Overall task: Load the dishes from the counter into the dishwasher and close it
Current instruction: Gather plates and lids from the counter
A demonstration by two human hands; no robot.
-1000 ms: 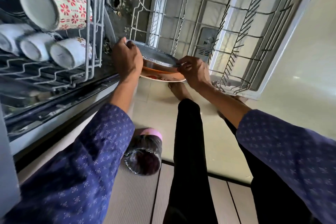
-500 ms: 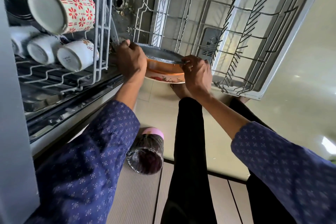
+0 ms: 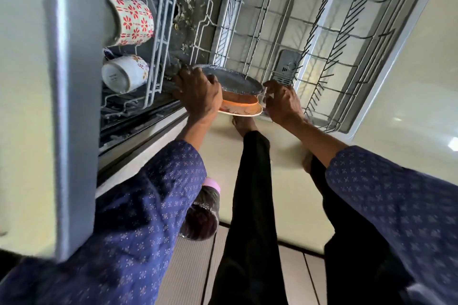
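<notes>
Dishwasher open, lower rack [image 3: 322, 39] pulled out, bare of dishes. Upper rack [image 3: 158, 32] already holds cups [image 3: 131, 22]. Person's left hand [image 3: 198, 94] grips a stack of plates [image 3: 238, 96] at one edge; right hand [image 3: 282, 104] pinches the other, just over the lower rack's near edge. Plates not yet slotted; door not yet closed. Counter out of view.

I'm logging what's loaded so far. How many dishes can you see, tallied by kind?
Mugs in the upper rack: 2, red-flowered mug, white mug
Plates in the hands: 3, grey plate, orange plate, white plate
Total: 5
</notes>
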